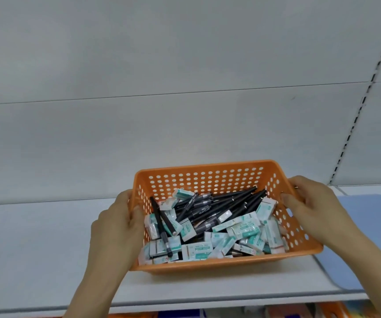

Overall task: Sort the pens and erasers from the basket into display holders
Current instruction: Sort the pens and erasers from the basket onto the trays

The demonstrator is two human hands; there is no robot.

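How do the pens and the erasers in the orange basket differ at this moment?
The pens are long, thin and black; the erasers are short white-and-teal wrapped blocks. The pens lie mostly toward the basket's far side, the erasers mostly along its near side. Both lie loose and mixed in the same basket.

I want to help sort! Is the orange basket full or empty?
Full: the orange perforated plastic basket holds many black pens and white-and-teal wrapped erasers.
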